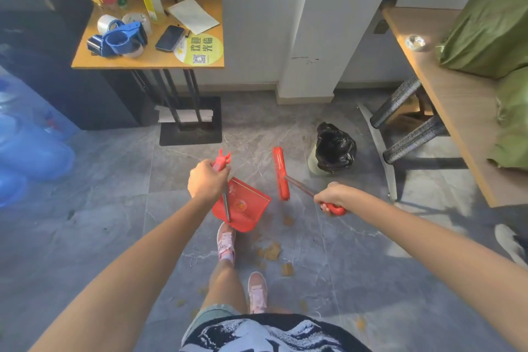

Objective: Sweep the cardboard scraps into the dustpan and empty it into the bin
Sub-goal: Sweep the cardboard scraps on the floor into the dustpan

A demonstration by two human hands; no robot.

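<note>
Left hand (206,180) grips dustpan (243,206) handle; right hand (328,197) grips broom (281,174) handle; cardboard scraps (271,250) near, bin (333,148) far right.

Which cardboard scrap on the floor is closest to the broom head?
The small lone scrap just beneath the red broom head, beside the dustpan; the bigger scraps lie farther back, by the pink shoes.

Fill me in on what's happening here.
A person is sweeping up. The left hand grips the dustpan by its long handle; the right hand grips the broom by its handle. Brown cardboard scraps lie scattered on the floor near the shoes. The bin, lined with a black bag, stands beyond the broom.
</note>
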